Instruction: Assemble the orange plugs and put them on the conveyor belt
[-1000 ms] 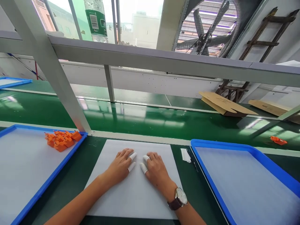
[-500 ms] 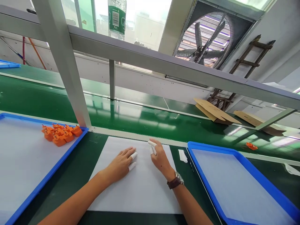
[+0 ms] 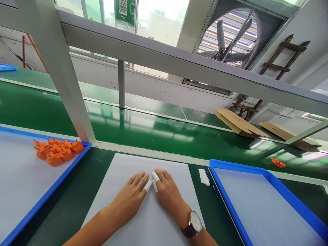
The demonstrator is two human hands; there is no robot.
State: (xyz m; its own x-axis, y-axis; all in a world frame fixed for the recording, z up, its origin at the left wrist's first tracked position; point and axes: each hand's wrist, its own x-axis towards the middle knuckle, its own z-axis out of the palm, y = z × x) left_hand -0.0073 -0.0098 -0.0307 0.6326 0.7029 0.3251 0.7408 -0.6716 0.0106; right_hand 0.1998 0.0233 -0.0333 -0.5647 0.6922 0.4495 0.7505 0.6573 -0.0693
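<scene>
A large white sheet lies on the dark green table in front of me. My left hand rests palm down on it, fingers spread a little, holding nothing. Close beside it on the right, my right hand also lies flat on the sheet with nothing in it. White covers wrap some fingertips of both hands, and these nearly meet at the middle. A watch with a dark strap is on my right wrist.
Several orange plug-like pieces sit in the blue-rimmed tray at left. Another blue-rimmed tray stands at right, a white scrap beside it. Behind runs a green belt carrying an orange piece. A grey frame crosses above.
My right hand has come down and left onto the sheet, close to my left hand. Its fingers now lie flat. The view has shifted slightly.
</scene>
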